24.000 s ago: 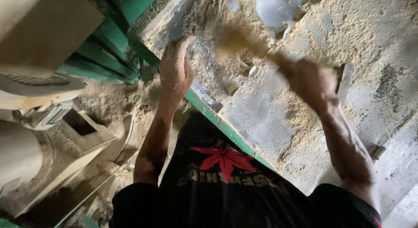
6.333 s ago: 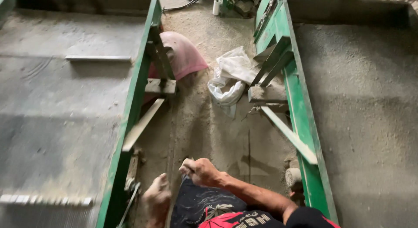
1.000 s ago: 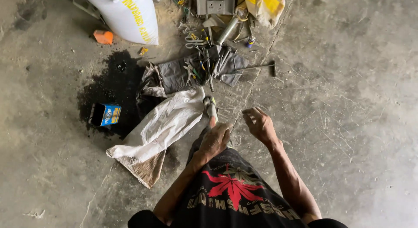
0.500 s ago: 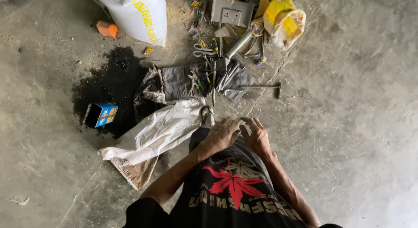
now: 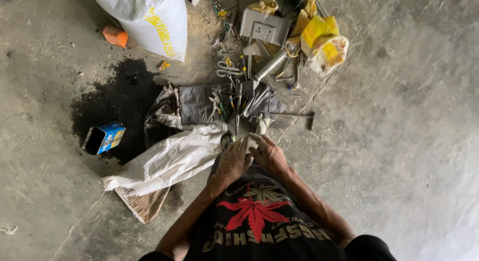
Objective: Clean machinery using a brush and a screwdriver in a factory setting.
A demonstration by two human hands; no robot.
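We see a small pale object (image 5: 252, 141) pinched between our left hand (image 5: 233, 161) and right hand (image 5: 268, 155), fingers curled around it; its shape is too covered to make out. Just ahead of the hands lies a grey cloth (image 5: 199, 104) strewn with pliers (image 5: 216, 104). Left of them sprawls a white sack (image 5: 167, 159); a hammer (image 5: 294, 114) lies to the right.

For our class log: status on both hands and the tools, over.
Left hand and right hand together at cloth edge, grip unclear. Tools strewn on cloth. White sack alongside left.
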